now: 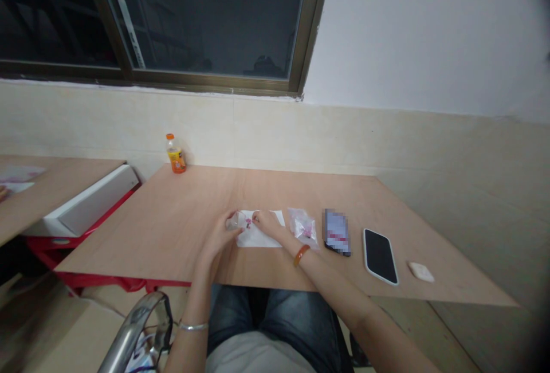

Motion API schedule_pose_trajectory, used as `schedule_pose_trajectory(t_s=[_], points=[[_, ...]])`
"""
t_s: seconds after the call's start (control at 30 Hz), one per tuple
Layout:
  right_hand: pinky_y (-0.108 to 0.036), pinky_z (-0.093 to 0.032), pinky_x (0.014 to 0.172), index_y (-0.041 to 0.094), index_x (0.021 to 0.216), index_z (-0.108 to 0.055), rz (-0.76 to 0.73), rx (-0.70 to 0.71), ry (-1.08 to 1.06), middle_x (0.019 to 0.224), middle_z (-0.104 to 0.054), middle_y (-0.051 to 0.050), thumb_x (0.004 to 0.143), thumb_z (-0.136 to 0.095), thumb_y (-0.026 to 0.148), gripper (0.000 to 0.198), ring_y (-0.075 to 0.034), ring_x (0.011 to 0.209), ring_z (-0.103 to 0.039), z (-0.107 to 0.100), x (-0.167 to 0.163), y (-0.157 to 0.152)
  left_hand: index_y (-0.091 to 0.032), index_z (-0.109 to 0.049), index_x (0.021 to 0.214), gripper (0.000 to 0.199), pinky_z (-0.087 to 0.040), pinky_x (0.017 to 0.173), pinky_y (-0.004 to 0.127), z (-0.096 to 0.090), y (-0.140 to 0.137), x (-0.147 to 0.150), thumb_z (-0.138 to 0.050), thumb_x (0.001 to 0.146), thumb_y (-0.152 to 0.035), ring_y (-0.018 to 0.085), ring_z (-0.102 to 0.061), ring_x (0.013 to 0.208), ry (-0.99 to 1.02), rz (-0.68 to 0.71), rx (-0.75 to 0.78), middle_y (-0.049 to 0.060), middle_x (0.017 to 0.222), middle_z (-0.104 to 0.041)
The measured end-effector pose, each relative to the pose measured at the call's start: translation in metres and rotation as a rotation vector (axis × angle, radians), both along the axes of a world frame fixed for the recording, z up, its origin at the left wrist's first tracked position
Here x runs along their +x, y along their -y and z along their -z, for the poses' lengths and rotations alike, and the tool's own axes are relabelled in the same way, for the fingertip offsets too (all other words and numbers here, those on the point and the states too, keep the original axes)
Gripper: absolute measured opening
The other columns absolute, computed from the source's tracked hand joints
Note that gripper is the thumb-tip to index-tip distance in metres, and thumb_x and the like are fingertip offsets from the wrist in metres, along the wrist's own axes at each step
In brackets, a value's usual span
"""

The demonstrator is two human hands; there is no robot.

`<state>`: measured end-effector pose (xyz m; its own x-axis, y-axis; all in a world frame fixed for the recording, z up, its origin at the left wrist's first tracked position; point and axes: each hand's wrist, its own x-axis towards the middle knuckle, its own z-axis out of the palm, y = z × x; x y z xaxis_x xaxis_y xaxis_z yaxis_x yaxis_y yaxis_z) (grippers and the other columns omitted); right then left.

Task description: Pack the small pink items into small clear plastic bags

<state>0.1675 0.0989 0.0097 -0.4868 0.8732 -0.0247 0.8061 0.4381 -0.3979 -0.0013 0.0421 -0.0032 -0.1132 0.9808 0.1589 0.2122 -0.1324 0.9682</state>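
Observation:
A white sheet of paper [258,239] lies on the table below my hands. At its left edge my left hand [219,234] is curled round a small clear plastic piece [232,223], perhaps a little bag; its exact kind is too small to make out. My right hand [267,223] rests over the sheet with its fingers drawn together, and whatever they pinch is hidden. Between the two hands are tiny pink-red bits [248,223]. Just right of the sheet lies a clear plastic bag [303,228] with small pink things inside.
Right of the bag are a phone with a blurred screen [337,231], a dark-screened device with a white edge [380,255] and a whitish flat piece [421,271]. An orange drink bottle [176,155] stands at the back left of the wooden table [141,230]. A metal chair arm [137,327] is at lower left.

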Motion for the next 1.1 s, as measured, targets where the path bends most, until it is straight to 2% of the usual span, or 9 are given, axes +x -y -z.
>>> schedule_pose_trajectory(t_s=[0.33, 0.53, 0.9, 1.0, 1.1], points=[[-0.039, -0.049, 0.082, 0.016, 0.113, -0.054, 0.042, 0.016, -0.057, 0.115, -0.055, -0.007, 0.087, -0.052, 0.033, 0.03, -0.021, 0.097, -0.057, -0.007, 0.012, 0.003, -0.013, -0.059, 0.109, 0.054, -0.042, 0.094, 0.038, 0.009, -0.009, 0.002, -0.074, 0.058, -0.022, 0.025, -0.056, 0.107, -0.038, -0.001, -0.002, 0.013, 0.114, -0.062], [-0.04, -0.049, 0.081, 0.016, 0.112, -0.054, 0.055, 0.023, -0.066, 0.115, -0.055, -0.006, 0.087, -0.052, 0.034, 0.031, -0.022, 0.097, -0.057, -0.012, 0.015, -0.003, -0.014, -0.06, 0.106, 0.05, -0.045, 0.089, 0.036, 0.01, -0.011, 0.003, -0.074, 0.058, -0.024, 0.024, -0.06, 0.099, -0.045, 0.047, 0.014, 0.011, 0.108, -0.064], [-0.039, -0.049, 0.082, 0.016, 0.113, -0.054, 0.067, 0.045, -0.108, 0.115, -0.055, -0.008, 0.088, -0.053, 0.032, 0.03, -0.02, 0.097, -0.057, 0.01, 0.001, -0.002, -0.013, -0.059, 0.1, 0.043, -0.05, 0.078, 0.034, 0.01, -0.013, -0.003, -0.071, 0.06, -0.023, 0.021, -0.062, 0.087, 0.032, 0.026, 0.011, 0.009, 0.097, -0.066], [-0.04, -0.05, 0.081, 0.016, 0.112, -0.053, 0.07, 0.054, -0.126, 0.113, -0.056, -0.007, 0.088, -0.053, 0.032, 0.03, -0.019, 0.095, -0.058, 0.017, 0.001, -0.007, -0.014, -0.059, 0.102, 0.046, -0.048, 0.084, 0.034, 0.012, -0.014, 0.0, -0.073, 0.058, -0.021, 0.022, -0.061, 0.093, 0.015, 0.007, 0.018, 0.01, 0.101, -0.066], [-0.036, -0.047, 0.083, 0.013, 0.102, -0.061, 0.073, 0.075, -0.16, 0.104, -0.063, -0.008, 0.087, -0.053, 0.022, 0.02, -0.019, 0.094, -0.059, 0.021, 0.002, -0.012, -0.014, -0.059, 0.104, 0.048, -0.044, 0.09, 0.036, 0.013, -0.015, 0.005, -0.073, 0.059, -0.021, 0.023, -0.059, 0.1, -0.02, -0.013, 0.03, 0.011, 0.106, -0.064]])
